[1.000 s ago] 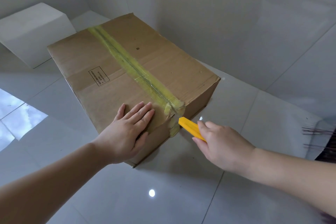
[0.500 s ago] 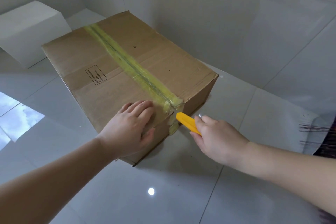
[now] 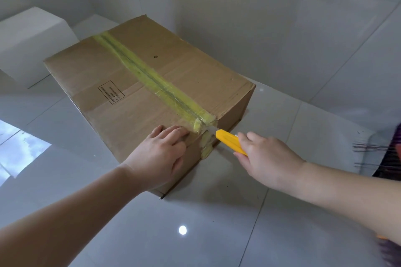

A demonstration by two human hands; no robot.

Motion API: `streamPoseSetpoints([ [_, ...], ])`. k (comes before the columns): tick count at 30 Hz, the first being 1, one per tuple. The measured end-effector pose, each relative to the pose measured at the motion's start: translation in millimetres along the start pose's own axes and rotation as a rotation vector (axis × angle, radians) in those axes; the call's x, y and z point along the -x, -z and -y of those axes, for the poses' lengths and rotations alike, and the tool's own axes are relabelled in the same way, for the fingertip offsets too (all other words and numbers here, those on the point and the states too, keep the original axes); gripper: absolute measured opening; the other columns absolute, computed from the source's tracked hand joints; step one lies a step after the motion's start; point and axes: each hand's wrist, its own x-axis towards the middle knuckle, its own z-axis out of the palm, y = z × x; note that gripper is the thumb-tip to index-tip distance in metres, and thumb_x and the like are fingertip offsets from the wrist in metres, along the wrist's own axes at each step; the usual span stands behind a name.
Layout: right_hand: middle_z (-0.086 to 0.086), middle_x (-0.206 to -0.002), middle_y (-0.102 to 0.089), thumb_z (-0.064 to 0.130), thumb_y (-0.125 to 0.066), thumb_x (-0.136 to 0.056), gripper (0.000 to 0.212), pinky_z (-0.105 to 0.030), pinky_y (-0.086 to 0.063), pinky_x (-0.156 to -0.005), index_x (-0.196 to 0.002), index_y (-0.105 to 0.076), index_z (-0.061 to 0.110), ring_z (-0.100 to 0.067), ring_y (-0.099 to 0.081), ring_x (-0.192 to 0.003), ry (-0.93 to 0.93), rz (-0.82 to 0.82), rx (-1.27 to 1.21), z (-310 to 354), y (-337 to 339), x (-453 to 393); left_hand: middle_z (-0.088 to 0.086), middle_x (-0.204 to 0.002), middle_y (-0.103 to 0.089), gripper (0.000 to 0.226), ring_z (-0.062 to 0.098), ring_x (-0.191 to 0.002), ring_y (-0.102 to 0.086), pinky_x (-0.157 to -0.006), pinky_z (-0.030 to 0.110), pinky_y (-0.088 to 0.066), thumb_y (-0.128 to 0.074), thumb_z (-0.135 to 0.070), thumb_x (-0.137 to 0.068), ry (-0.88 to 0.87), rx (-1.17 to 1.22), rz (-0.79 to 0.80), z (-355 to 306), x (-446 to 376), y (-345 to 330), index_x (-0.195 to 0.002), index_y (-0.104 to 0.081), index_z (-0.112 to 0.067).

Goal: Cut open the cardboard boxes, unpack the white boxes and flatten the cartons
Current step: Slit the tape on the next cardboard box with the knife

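A brown cardboard box (image 3: pixel 134 84) lies on the glossy tiled floor, its top seam sealed by a strip of yellow-green tape (image 3: pixel 156 84). My left hand (image 3: pixel 160 156) presses on the near top edge of the box, fingers bent over the corner beside the tape end. My right hand (image 3: pixel 267 156) grips a yellow utility knife (image 3: pixel 231 142). Its blade tip touches the tape where it folds over the near top edge.
A white box (image 3: pixel 30 45) stands at the back left against the wall. A bright window reflection lies on the floor tiles (image 3: pixel 23 154) at the left. Dark bristles or strands (image 3: pixel 373 151) poke in from the right edge.
The knife has risen from beside the box's near face to the tape at the top edge. My left hand has slid slightly nearer the edge, fingers more bent.
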Motion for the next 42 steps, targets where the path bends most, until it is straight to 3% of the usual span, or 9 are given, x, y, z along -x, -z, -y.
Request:
streamPoseSetpoints([
  [16,-0.006,-0.106,-0.055,0.043,-0.036,-0.098,0.039,-0.031,-0.033,-0.062,-0.12,-0.046,0.012,-0.03,-0.06,-0.09,-0.083,-0.086,-0.055,-29.0,0.7,-15.9,0.014,-0.109,-0.066,0.024,0.029,-0.097,-0.066,-0.089,0.048,-0.05,-0.046,-0.019,-0.081,-0.02,0.003,0.005,2.5,-7.7,5.6,-0.073,-0.064,-0.007],
  [20,0.001,-0.102,-0.056,0.045,-0.034,-0.096,0.04,-0.03,-0.032,-0.059,-0.123,-0.047,0.018,-0.025,-0.061,-0.089,-0.059,-0.08,-0.034,-30.4,-3.6,6.7,0.006,-0.086,-0.062,0.016,0.027,-0.072,-0.061,-0.065,0.037,-0.054,-0.066,-0.028,-0.074,0.051,-0.066,0.021,3.1,-7.5,13.3,-0.075,-0.062,-0.013],
  [23,0.003,-0.097,-0.058,0.043,-0.039,-0.095,0.042,-0.029,-0.032,-0.056,-0.127,-0.05,0.018,-0.026,-0.062,-0.083,-0.073,-0.07,-0.035,-41.1,-5.7,27.3,-0.002,-0.069,-0.053,0.012,0.02,-0.056,-0.054,-0.043,0.024,-0.034,-0.065,-0.028,-0.079,0.139,-0.116,0.116,-1.8,-7.4,11.8,-0.077,-0.06,-0.017],
  [26,0.003,-0.076,-0.055,0.031,-0.051,-0.091,0.022,-0.031,-0.038,-0.05,-0.104,-0.06,0.015,-0.026,-0.057,-0.063,0.0,-0.104,-0.18,-52.4,-1.7,41.6,-0.004,-0.079,-0.053,0.013,0.019,-0.067,-0.05,-0.054,0.027,-0.034,-0.043,-0.028,-0.09,0.161,-0.149,0.3,-1.6,-11.2,6.1,-0.087,-0.053,-0.02],
  [28,0.006,-0.064,-0.046,0.022,-0.053,-0.091,0.005,-0.031,-0.036,-0.05,-0.087,-0.054,0.023,-0.012,-0.046,-0.053,0.018,-0.114,-0.385,-52.1,10.6,38.7,-0.001,-0.087,-0.057,0.015,0.022,-0.075,-0.054,-0.061,0.028,-0.039,-0.041,-0.026,-0.091,0.156,-0.106,0.387,1.2,-17.2,7.6,-0.09,-0.054,-0.018],
  [30,0.008,-0.056,-0.039,0.017,-0.051,-0.093,0.022,-0.024,-0.028,-0.05,-0.077,-0.045,0.03,-0.008,-0.037,-0.05,0.04,-0.143,-0.52,-44.1,23.5,23.4,0.002,-0.09,-0.06,0.017,0.025,-0.08,-0.057,-0.067,0.03,-0.043,-0.042,-0.024,-0.091,0.125,-0.076,0.42,2.7,-21.8,10.9,-0.092,-0.056,-0.014],
  [34,-0.001,-0.058,-0.045,0.023,-0.052,-0.093,0.02,-0.035,-0.037,-0.05,-0.077,-0.052,0.012,-0.018,-0.043,-0.051,0.072,-0.156,-0.735,-15.8,46.6,-19.0,0.003,-0.088,-0.06,0.021,0.026,-0.077,-0.056,-0.066,0.03,-0.043,-0.038,-0.027,-0.093,0.025,-0.04,0.466,-10.5,-22.7,17.4,-0.09,-0.055,-0.014],
  [37,-0.009,-0.073,-0.055,0.02,-0.057,-0.089,0.018,-0.042,-0.048,-0.056,-0.094,-0.058,0.004,-0.025,-0.05,-0.058,0.101,-0.163,-0.774,1.5,61.2,-50.7,0.0,-0.082,-0.058,0.023,0.022,-0.065,-0.044,-0.062,0.03,-0.042,-0.038,-0.034,-0.094,-0.059,0.031,0.393,-22.9,-26.8,21.4,-0.078,-0.047,-0.02],
  [42,-0.014,-0.065,-0.058,0.023,-0.053,-0.092,0.017,-0.044,-0.05,-0.053,-0.088,-0.057,0.007,-0.032,-0.057,-0.059,0.103,-0.203,-0.786,4.9,73.7,-94.5,-0.006,-0.071,-0.048,0.029,0.02,-0.065,-0.046,-0.059,0.029,-0.037,-0.037,-0.038,-0.095,0.207,0.012,0.371,8.2,-53.7,42.0,-0.072,-0.044,-0.021],
])
